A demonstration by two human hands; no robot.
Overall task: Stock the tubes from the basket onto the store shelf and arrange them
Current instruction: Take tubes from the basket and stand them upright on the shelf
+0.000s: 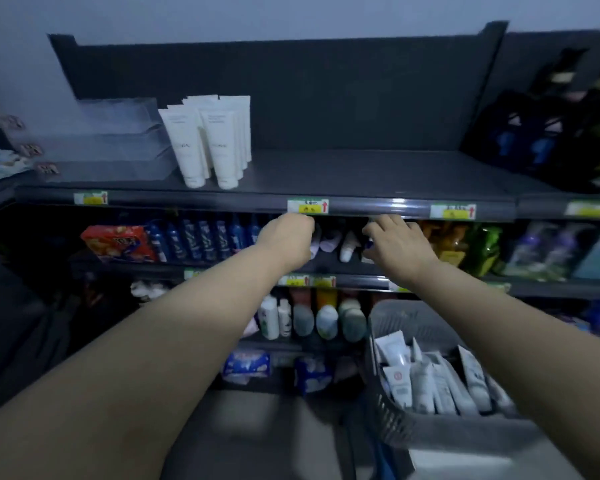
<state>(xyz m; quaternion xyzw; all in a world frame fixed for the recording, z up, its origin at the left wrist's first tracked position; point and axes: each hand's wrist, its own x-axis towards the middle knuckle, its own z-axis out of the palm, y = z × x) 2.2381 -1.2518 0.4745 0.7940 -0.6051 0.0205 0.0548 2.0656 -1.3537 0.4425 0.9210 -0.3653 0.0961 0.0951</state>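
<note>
Both hands reach into the second shelf [343, 266], just under the top shelf's price rail. My left hand [286, 237] has its fingers curled round a white tube [314, 249] standing there. My right hand [397, 244] curls its fingers and thumb over another white tube [368, 256] with a blue mark, mostly hidden by the hand. Two more white tubes [347, 247] stand between the hands. A group of tall white tubes [208, 140] stands cap-down on the top shelf [361, 171]. The grey basket [392, 420] at lower right holds several white tubes [426, 379].
Blue bottles [201, 239] and a red box [118, 242] fill the second shelf's left side, with yellow and green packs [465, 247] on its right. Bottles [326, 320] line the third shelf. A clear plastic tray [108, 140] sits at the top shelf's left, and dark bags [551, 133] at its right.
</note>
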